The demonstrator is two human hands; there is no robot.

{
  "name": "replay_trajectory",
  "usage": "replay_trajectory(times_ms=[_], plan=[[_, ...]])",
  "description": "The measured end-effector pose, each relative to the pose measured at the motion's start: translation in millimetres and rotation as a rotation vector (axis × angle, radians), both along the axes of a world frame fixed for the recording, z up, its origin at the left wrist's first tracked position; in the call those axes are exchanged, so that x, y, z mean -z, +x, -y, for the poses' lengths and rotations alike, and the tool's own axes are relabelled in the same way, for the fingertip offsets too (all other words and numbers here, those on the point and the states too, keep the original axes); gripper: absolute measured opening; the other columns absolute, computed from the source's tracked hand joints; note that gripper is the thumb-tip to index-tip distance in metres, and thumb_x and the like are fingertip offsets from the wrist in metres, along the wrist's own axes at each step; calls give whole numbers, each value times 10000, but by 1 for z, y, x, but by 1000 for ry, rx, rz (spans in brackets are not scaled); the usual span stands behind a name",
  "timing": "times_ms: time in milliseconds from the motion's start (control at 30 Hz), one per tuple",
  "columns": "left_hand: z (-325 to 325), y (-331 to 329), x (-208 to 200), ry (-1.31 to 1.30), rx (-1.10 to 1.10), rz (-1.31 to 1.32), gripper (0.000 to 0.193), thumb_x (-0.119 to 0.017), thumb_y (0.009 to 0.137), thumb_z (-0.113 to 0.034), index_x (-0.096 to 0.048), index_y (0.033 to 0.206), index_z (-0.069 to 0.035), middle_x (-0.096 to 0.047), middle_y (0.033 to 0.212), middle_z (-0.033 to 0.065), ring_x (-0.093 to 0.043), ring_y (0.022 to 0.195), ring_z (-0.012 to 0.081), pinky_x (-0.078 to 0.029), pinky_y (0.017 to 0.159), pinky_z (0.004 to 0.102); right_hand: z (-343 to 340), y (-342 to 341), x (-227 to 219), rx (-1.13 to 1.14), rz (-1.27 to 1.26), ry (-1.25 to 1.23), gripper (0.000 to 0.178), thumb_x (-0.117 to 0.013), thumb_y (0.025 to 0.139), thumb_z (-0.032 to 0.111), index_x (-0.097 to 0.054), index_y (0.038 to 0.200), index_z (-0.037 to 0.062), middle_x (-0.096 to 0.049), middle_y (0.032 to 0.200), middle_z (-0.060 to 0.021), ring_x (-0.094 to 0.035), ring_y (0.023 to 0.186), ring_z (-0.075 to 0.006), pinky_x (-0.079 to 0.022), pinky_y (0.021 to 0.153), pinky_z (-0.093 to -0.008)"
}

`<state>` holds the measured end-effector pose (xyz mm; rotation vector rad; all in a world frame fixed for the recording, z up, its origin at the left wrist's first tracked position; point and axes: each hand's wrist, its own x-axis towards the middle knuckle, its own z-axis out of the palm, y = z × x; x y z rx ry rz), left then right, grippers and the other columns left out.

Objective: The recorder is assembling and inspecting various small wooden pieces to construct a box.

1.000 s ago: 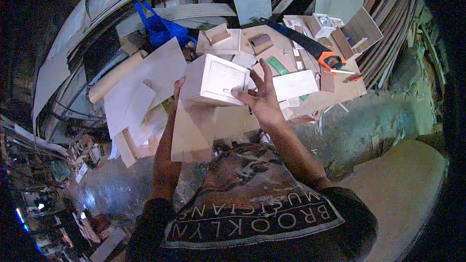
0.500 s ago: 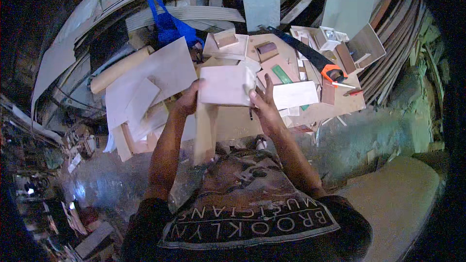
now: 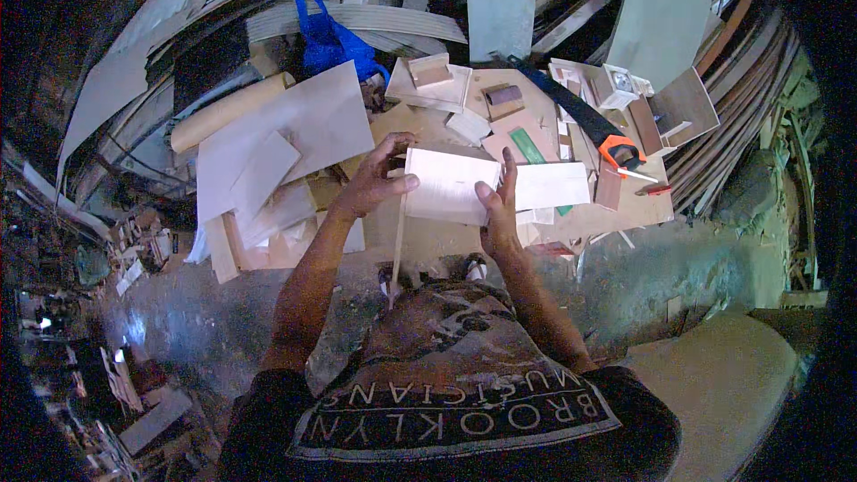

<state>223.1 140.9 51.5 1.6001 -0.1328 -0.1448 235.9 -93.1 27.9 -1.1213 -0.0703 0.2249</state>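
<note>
While both hands support it above the worktop [image 3: 647, 203], the small wooden box [image 3: 449, 187] should prove light and stiff, with a dry surface unlikely to slip; its thin edges and corners could chip, so its two opposite sides seem the best place to take hold. The face turned toward the light is flat, rectangular and nearly white, with a straight rim at the left. A narrow board [image 3: 399, 254] runs down from that end; whether it is fixed to the box, I cannot tell. The left hand [image 3: 370, 187] grasps the left end, thumb near the rim; the right hand [image 3: 502, 219] braces the right end with its thumb, a finger raised. Just beyond, a white rectangular panel [image 3: 555, 186] lies partly over a green strip [image 3: 525, 143]. Farther out are an orange-handled handsaw [image 3: 571, 107] and a blue bag [image 3: 335, 46].
</note>
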Motion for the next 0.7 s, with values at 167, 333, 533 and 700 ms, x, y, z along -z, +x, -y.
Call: replay_trajectory(times_ms=[167,333,533,700], plan=[[1,-6,-2,-29,54,-10,735,-779,734,-196,-403,1360,-113,-447,1323,84,-477,1202,222,-418,1014,401,1,-3,2,24,113,-20,1105,-755,719,332,-45,1528,84,-252,1492,-250,-341,1354,-350,-315,1095,-448],[8,-10,-17,37,115,74,847,-831,686,-208,-367,1390,-129,-414,1363,88,-427,1279,243,-385,1057,426,9,-7,16,15,244,-28,1186,-756,658,445,-60,1526,34,-122,1565,-208,-184,1435,-329,-174,1159,-448],[10,-12,-26,55,104,53,950,-850,655,-230,-315,1433,-128,-403,1382,107,-382,1327,268,-336,1096,435,10,-14,11,52,259,-50,1213,-745,638,496,-60,1525,31,-75,1579,-197,-118,1456,-327,-101,1173,-447],[5,-11,-16,-33,102,81,963,-811,651,-230,-285,1452,-134,-395,1394,113,-368,1342,269,-329,1101,434,4,-21,-17,90,265,-149,1214,-692,644,594,-75,1526,32,-94,1576,-197,-115,1452,-328,-108,1166,-469]])
